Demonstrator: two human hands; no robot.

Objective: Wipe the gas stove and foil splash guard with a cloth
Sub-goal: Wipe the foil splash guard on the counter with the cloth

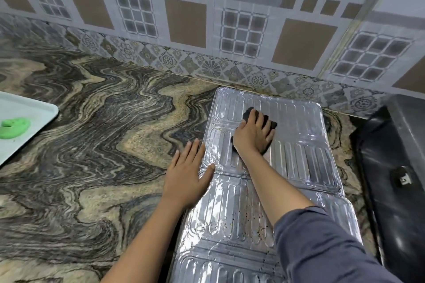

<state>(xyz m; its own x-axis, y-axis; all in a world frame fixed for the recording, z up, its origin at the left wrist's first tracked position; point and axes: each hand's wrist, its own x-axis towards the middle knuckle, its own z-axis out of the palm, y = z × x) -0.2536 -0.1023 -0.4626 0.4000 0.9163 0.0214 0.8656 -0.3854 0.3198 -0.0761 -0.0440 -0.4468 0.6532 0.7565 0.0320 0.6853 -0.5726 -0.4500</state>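
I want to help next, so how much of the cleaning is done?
It looks partway done. The far end of the foil splash guard already looks shiny. Right now the right hand presses the dark cloth there, while the left hand steadies the edge. Still left are the brown specks on the near panels and the black stove beside it, which no hand touches.

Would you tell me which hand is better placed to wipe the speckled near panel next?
Right: the right hand presses the cloth on the foil guard; the left hand lies flat at its edge.
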